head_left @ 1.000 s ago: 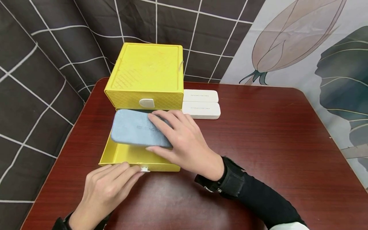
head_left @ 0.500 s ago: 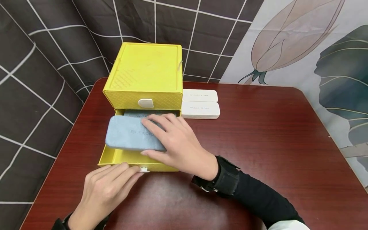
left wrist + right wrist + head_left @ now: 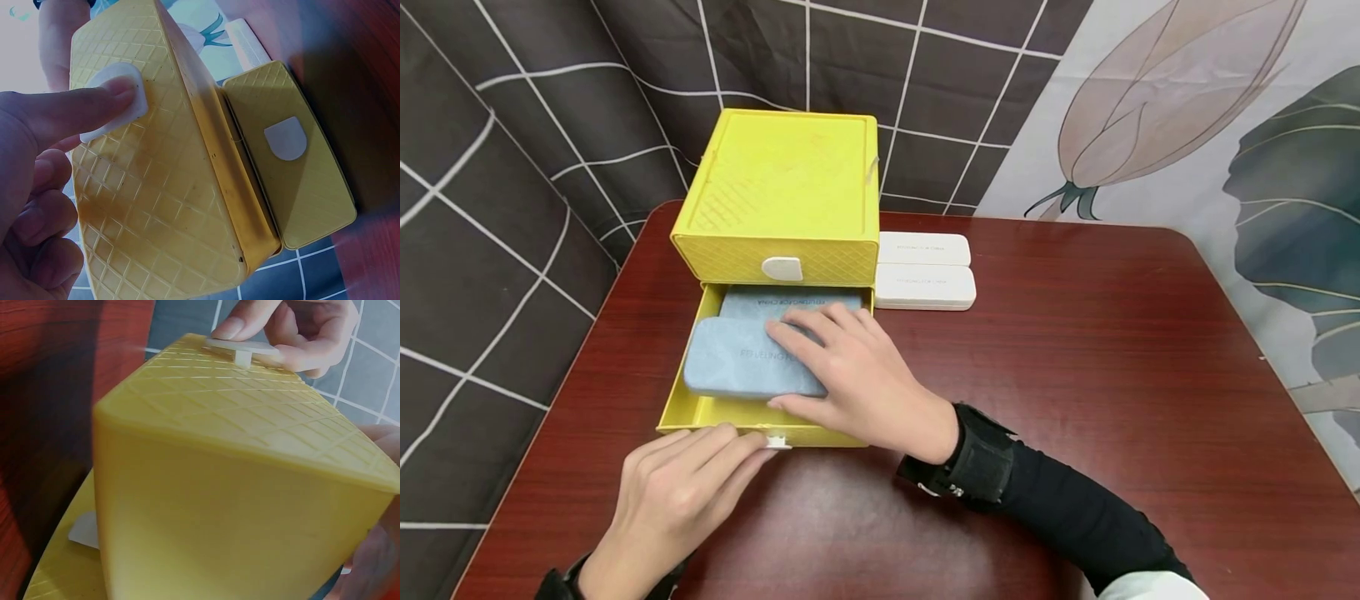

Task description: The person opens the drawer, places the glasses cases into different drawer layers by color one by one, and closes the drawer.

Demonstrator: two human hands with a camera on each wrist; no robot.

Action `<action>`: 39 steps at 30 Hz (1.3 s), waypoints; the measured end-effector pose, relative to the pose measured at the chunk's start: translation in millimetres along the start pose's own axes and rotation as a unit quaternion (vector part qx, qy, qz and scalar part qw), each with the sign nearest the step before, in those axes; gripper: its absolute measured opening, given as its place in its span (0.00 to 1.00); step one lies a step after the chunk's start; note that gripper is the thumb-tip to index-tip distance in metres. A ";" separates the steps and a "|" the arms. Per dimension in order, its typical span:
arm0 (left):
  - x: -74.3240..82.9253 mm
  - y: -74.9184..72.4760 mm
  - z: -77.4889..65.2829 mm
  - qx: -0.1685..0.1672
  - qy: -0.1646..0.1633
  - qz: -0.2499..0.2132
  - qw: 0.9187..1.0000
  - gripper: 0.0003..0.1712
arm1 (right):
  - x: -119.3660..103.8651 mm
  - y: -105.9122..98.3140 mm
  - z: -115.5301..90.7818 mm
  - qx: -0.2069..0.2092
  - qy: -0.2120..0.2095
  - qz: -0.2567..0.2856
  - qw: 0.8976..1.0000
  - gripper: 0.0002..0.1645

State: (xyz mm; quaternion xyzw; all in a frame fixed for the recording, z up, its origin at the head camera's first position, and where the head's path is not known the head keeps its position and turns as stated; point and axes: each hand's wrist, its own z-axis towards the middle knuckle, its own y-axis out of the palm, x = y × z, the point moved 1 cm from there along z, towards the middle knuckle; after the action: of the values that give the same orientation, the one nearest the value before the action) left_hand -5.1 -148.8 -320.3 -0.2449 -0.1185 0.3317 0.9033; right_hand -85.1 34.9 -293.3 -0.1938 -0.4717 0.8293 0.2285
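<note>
Dark gridded curtain (image 3: 760, 50) backs the reddish table (image 3: 1112, 350), where the yellow cabinet (image 3: 790, 175) stands with its lower drawer (image 3: 835, 437) out. With my left hand (image 3: 681, 487) I pinch the white tab (image 3: 778, 442) on the drawer's front, while my right hand (image 3: 865, 383) grips the right end of a pale blue case (image 3: 730, 367), thumb at its near edge, fingers over the top. That case lies within the drawer's outline, in front of a second blue case (image 3: 752, 302) (whether it touches the drawer floor, I can't tell). I judge the step as settling it inside; the next move probably calls for keeping it level, clear of the front wall, before releasing.
</note>
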 end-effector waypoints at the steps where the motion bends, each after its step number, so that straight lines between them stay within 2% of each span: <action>1: 0.0 0.0 0.0 -0.001 0.000 0.000 1.000 0.10 | 0.3 0.7 0.1 -0.003 0.001 0.002 1.000 0.37; 11: -0.1 -1.5 -0.4 -0.011 -0.007 0.001 1.000 0.10 | 2.1 6.2 2.8 -0.051 0.017 0.028 0.998 0.37; 15: 0.3 -0.7 0.9 -0.006 -0.005 0.000 1.000 0.10 | 3.3 7.2 4.0 -0.056 0.022 0.029 0.998 0.37; 33: -0.3 -3.0 -0.9 -0.022 -0.011 0.008 1.000 0.10 | 6.2 11.5 6.2 -0.099 0.049 0.048 0.993 0.39; 39: -0.6 -2.3 -0.6 -0.014 -0.006 0.003 1.000 0.10 | 8.4 14.7 6.7 -0.103 0.057 0.047 0.992 0.40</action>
State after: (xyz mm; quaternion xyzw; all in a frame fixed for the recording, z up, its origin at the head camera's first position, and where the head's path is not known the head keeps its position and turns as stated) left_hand -4.1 -150.9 -319.5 -0.2555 -0.1280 0.3340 0.8982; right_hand -98.5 28.4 -303.8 -0.2851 -0.5316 0.7735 0.1944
